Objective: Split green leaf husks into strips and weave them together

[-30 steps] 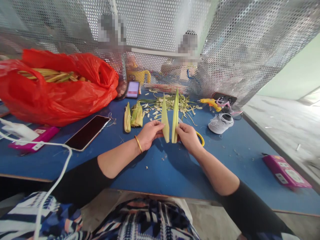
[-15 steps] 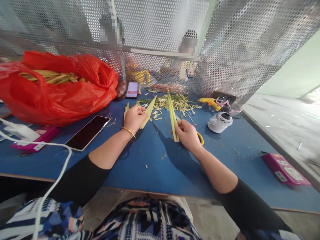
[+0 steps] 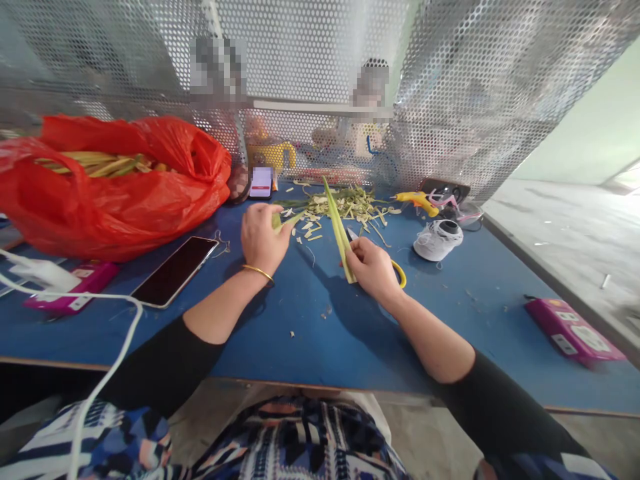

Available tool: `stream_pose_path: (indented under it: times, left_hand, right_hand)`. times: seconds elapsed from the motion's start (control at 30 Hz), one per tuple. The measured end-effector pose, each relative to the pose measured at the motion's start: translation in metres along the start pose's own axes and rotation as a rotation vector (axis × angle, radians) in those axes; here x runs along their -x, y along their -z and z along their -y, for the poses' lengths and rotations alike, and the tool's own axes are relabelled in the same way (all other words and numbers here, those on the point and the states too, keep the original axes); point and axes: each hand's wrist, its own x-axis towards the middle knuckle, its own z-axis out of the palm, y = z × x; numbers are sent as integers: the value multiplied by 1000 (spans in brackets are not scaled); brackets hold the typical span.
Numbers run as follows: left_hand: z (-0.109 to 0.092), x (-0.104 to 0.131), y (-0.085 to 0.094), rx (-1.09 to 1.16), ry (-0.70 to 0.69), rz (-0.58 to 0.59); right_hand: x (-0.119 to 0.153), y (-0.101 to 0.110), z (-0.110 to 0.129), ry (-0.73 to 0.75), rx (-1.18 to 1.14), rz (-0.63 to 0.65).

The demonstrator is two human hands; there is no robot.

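Observation:
My right hand [image 3: 373, 270] pinches a long, pale green leaf strip [image 3: 334, 219] near its lower end, its tip pointing up and away. Scissors with a yellow handle [image 3: 401, 273] lie under or within the same hand; a bit of blade shows beside the strip, the rest is hidden. To the left, my left hand [image 3: 265, 237], with a gold bangle at the wrist, is curled round a shorter green leaf piece [image 3: 295, 221], mostly covered by the fingers. Beyond both hands spreads a heap of leaf trimmings [image 3: 353, 203] on the blue table [image 3: 300, 353].
A red plastic bag [image 3: 150, 207] of leaf strips stands at left, near a dark phone [image 3: 177, 272]. At right are a white thread spool [image 3: 439, 240], a yellow glue gun [image 3: 417, 201] and a magenta pack [image 3: 573, 330]. Perforated metal mesh [image 3: 320, 73] closes the back, people behind it.
My left hand has turned and shifted slightly; its leaf piece, earlier standing up in plain sight, is now mostly hidden. The right hand keeps its strip nearly in place.

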Motion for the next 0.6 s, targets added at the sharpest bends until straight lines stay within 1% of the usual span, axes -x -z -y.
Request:
stream_pose_path:
  times: [0.03,0.07,0.13,0.17,0.2,0.27,0.33,0.37,0.43,0.5,0.53,0.57,0.6]
  left_hand:
    - [-4,6,-3,53,7,88]
    - [-9,14,-6,128,72,209]
    - [-18,30,-15,289,280,501]
    - [-21,36,-19,335,366,552]
    - [-23,41,-22,363,409,574]
    - [-25,46,-25,395,467,575]
    - [-24,46,-25,450,510,576]
    - [-23,44,-24,487,528,580]
    - [-22,41,-22,554,543,580]
    - [-22,39,-21,591,546,577]
    - [-22,39,-20,601,552,577]
    - [-23,38,-20,607,562,574]
    - [-24,38,-19,610,574,568]
  right_hand:
    - [1,-1,1,15,38,4]
    - [3,-1,2,38,89,7]
    - [6,-3,5,105,202,12]
    - [8,-4,6,140,247,17]
    - [10,-6,7,169,275,22]
    - [12,-7,8,201,273,36]
    - [11,-9,7,198,180,37]
    - [10,-10,6,181,104,33]
    - [7,-12,3,100,-93,46]
    - [5,-14,1,-8,-277,101]
    - [5,-14,0,-42,-332,126]
    - [4,-14,-1,-46,-353,134]
    - [5,-13,-1,-12,-337,118]
